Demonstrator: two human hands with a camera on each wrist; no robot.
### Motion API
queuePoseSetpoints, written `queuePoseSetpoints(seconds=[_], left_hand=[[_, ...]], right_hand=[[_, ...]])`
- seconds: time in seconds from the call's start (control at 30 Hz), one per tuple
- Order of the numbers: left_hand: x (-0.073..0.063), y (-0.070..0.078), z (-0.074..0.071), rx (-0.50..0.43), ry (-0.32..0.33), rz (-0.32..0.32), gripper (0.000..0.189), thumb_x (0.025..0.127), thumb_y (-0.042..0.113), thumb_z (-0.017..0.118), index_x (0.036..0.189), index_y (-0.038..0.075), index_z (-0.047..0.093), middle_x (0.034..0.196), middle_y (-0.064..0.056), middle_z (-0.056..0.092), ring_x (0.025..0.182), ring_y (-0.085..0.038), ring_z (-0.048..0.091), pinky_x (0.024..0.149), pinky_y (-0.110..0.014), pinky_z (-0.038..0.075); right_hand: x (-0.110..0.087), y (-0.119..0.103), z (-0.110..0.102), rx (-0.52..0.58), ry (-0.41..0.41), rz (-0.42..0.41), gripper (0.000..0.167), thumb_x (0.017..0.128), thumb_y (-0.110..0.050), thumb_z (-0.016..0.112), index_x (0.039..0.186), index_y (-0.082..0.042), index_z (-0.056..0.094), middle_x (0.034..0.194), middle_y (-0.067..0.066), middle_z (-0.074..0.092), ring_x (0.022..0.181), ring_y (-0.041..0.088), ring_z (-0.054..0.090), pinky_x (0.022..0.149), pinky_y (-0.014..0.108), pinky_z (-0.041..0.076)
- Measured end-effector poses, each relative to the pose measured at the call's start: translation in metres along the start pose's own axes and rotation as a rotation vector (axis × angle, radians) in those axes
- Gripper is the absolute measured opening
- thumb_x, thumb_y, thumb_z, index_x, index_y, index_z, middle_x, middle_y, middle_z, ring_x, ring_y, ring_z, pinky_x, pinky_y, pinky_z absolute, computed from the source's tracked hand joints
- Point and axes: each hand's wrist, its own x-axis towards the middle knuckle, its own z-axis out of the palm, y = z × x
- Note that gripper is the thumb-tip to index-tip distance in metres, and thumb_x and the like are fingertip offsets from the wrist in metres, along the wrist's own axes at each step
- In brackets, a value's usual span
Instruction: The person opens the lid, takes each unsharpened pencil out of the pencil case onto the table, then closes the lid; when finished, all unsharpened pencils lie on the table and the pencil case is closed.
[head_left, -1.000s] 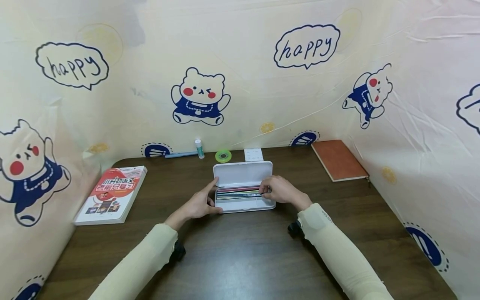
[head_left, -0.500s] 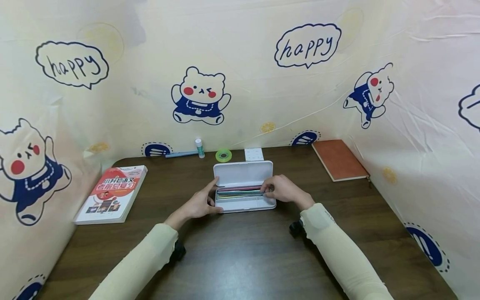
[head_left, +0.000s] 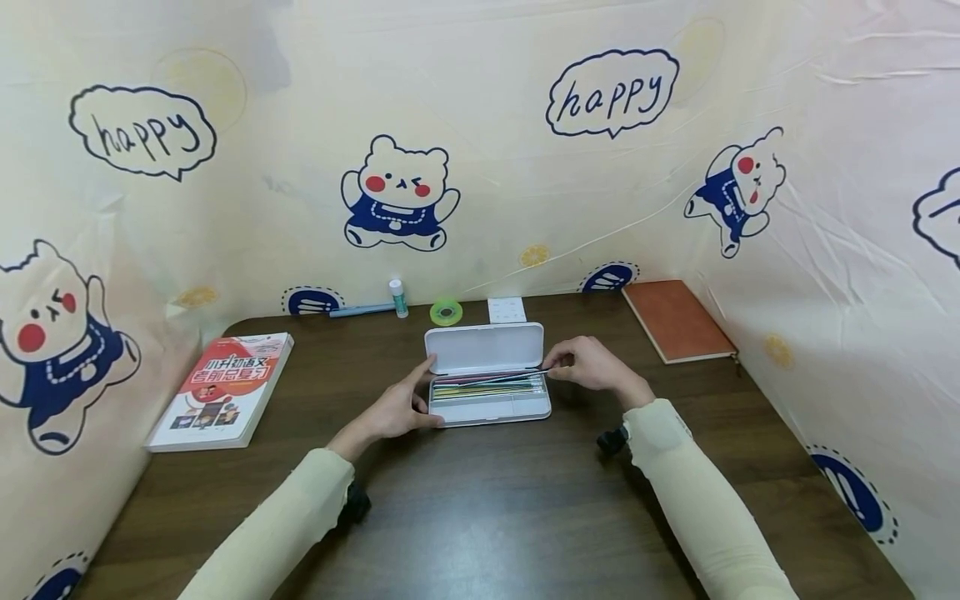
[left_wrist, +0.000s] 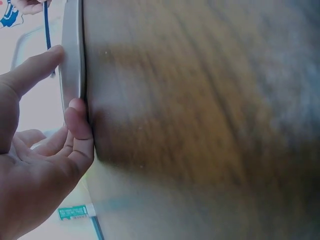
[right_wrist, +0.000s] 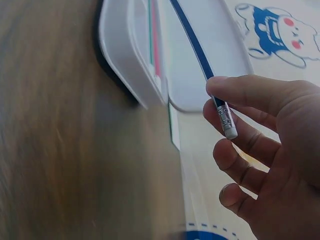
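Note:
The white pencil case (head_left: 491, 410) lies with its lid (head_left: 486, 350) raised and several pencils (head_left: 487, 389) inside. My left hand (head_left: 396, 410) grips the case's left end, thumb near the front corner and a finger up by the hinge. In the left wrist view, its fingers bend against the case's side wall. At the right end, my right hand (head_left: 591, 364) pinches a dark pencil (right_wrist: 197, 45) between thumb and index finger, near its metal band and white eraser (right_wrist: 230, 133). The pencil slants over the others, its far end low over the left part of the case.
A thick red-and-white book (head_left: 221, 392) lies at the left, a brown notebook (head_left: 678, 321) at the back right. Along the back edge are a blue pen-like stick (head_left: 362, 309), a glue stick (head_left: 398, 299), a green tape roll (head_left: 446, 312) and a white card (head_left: 507, 310).
My right hand has moved right and slightly up from over the case to beyond its right end, drawing the dark pencil up at a slant. The left hand and the case stay put.

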Motion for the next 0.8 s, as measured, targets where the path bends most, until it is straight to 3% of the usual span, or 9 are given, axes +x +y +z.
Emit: queuePoseSetpoints(seconds=[0.5,0.8], left_hand=[[-0.003,-0.003,-0.006,-0.006,-0.007,-0.038,0.109,0.083,0.019,0.082,0.162,0.026,0.007,0.151,-0.017,0.044,0.086,-0.015,0.06,0.079,-0.03,0.049],[-0.003,-0.006,-0.007,-0.003,-0.014,-0.025,0.109,0.083,0.021,0.082,0.162,0.026,0.006,0.151,-0.017,0.043,0.087,-0.015,0.061,0.079,-0.03,0.049]], right_hand=[[-0.022,0.036,-0.034,0.033,0.052,0.056,0.006,0.092,-0.017,0.071,0.096,-0.019,0.076,0.093,0.0,0.074,0.082,0.016,0.059,0.075,0.033,0.048],[-0.039,0.063,-0.049,0.055,0.076,0.169,0.011,0.094,-0.017,0.07,0.101,-0.013,0.076,0.097,0.004,0.073,0.087,0.021,0.058,0.078,0.035,0.047]])
